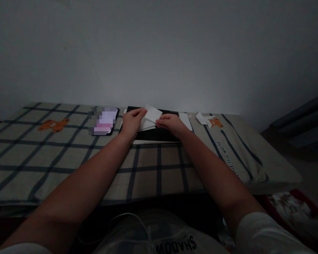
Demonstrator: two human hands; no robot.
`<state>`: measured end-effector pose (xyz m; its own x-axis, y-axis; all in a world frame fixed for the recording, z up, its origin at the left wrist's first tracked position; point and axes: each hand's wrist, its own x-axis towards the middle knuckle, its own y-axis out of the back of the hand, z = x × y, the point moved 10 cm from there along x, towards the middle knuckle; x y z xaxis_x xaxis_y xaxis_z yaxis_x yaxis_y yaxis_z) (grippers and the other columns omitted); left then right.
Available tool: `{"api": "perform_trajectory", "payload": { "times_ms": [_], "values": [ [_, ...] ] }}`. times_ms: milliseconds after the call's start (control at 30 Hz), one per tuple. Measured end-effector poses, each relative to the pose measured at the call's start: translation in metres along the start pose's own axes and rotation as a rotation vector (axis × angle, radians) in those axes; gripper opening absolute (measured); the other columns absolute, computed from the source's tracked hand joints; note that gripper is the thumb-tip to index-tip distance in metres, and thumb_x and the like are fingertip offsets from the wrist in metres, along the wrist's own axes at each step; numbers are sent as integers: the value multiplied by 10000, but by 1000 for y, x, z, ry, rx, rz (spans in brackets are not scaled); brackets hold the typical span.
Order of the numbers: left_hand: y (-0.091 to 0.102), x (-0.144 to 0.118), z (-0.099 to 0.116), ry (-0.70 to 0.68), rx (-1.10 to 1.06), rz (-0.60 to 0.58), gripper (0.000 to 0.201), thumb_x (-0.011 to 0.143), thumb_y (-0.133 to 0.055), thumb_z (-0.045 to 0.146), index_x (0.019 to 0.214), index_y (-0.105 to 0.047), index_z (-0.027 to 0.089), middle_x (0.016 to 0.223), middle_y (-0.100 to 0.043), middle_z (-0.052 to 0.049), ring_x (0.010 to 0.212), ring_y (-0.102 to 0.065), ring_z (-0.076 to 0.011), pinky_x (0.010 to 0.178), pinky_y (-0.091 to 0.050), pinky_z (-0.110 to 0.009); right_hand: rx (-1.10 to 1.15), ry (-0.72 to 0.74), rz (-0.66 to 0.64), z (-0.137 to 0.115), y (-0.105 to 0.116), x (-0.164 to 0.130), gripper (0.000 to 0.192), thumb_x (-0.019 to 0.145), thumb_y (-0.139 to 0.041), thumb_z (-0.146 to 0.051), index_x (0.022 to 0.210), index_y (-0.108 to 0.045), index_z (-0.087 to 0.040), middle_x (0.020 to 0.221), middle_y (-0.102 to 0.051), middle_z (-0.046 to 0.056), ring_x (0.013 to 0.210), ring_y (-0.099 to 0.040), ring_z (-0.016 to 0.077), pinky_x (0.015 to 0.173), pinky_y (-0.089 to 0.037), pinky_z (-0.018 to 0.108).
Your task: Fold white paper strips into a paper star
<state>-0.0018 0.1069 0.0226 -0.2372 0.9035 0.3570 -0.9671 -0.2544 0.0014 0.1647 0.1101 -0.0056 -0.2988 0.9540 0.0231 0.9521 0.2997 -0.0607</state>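
Note:
A folded piece of white paper (153, 113) is held between my two hands, above a dark flat notebook or folder (159, 135) that lies on the cloth. My left hand (133, 121) pinches the paper's upper left side between thumb and fingers. At its lower right corner, my right hand (172, 123) grips the paper with the fingertips. Below the raised flap, more white paper spreads toward my left palm; I cannot tell whether it is the same sheet. Another white sheet (185, 121) shows beyond my right wrist.
A phone (104, 121) with a lit screen lies left of the notebook. Scraps of white paper (201, 119) lie to the right. Checked cloth (69, 155) covers the table, which meets a plain wall (159, 53). A thin white cable (129, 213) hangs near my lap.

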Motion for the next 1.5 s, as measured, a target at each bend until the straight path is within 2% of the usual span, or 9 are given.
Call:
{"api": "perform_trajectory", "payload": {
  "times_ms": [167, 367, 500, 600, 800, 900, 1067, 1233, 1500],
  "values": [
    [1, 3, -3, -5, -22, 2, 298, 693, -679, 407, 861, -731, 166, 887, -713, -69, 835, -628, -196, 752, -473, -304, -25, 21, 25, -3, 4, 1, 56, 720, -675, -184, 740, -647, -140, 682, -644, 22, 627, -593, 94, 680, -524, 252],
    [5, 8, -11, 63, -56, 2, 318, 673, -672, 416, 854, -722, 160, 839, -700, -64, 764, -605, -181, 687, -468, -292, -183, 279, 115, -29, 16, -1, 364, 777, -596, -222, 1141, -591, -220, 933, -650, 31, 776, -603, 114, 732, -511, 272],
    [4, 11, -19, 129, -28, -24, 299, 650, -674, 391, 821, -715, 149, 739, -673, -59, 687, -578, -173, 627, -446, -289, -578, 515, 112, -51, 6, -12, 253, 785, -588, -217, 1028, -661, -228, 1043, -590, 61, 876, -559, 156, 729, -486, 290],
    [4, 12, -24, 159, -5, -33, 303, 638, -679, 388, 815, -711, 144, 704, -653, -47, 640, -550, -157, 590, -420, -276, -768, 671, 73, -60, -5, -22, 139, 811, -578, -220, 882, -697, -217, 1018, -568, 67, 954, -532, 179, 802, -462, 323],
    [-1, 10, -34, 264, -43, -76, 325, 634, -686, 383, 855, -707, 146, 683, -622, -26, 556, -484, -112, 495, -342, -229, -906, 807, 12, -62, -13, -29, 187, 811, -584, -178, 975, -669, -209, 1040, -539, 77, 1010, -514, 194, 889, -424, 371],
    [-3, 7, -31, 282, -41, -97, 299, 630, -703, 359, 840, -711, 146, 691, -638, -28, 565, -494, -109, 523, -369, -231, -935, 823, 23, -62, -13, -29, 191, 817, -568, -159, 975, -661, -212, 1056, -537, 78, 1030, -509, 198, 892, -421, 377],
    [-6, 6, -12, 113, 66, -145, 254, 642, -710, 341, 802, -722, 144, 766, -693, -44, 681, -576, -151, 667, -440, -270, -976, 850, -18, -61, -19, -30, 125, 842, -575, -230, 886, -691, -215, 1036, -577, 69, 1002, -523, 191, 890, -414, 375],
    [-11, 6, -6, -9, 213, -215, 259, 673, -696, 373, 818, -733, 162, 813, -711, -49, 751, -610, -177, 727, -453, -291, -1023, 854, -97, -61, -28, -33, 218, 897, -490, -246, 994, -682, -212, 954, -605, 66, 925, -524, 171, 850, -410, 351],
    [-37, -9, 15, -176, 298, -455, 261, 733, -663, 431, 815, -742, 196, 842, -709, -47, 814, -620, -182, 764, -446, -297, -982, 785, -32, -58, -19, -25, 165, 864, -555, -291, 915, -691, -212, 837, -640, 40, 823, -550, 164, 797, -414, 328]
  ]
}}
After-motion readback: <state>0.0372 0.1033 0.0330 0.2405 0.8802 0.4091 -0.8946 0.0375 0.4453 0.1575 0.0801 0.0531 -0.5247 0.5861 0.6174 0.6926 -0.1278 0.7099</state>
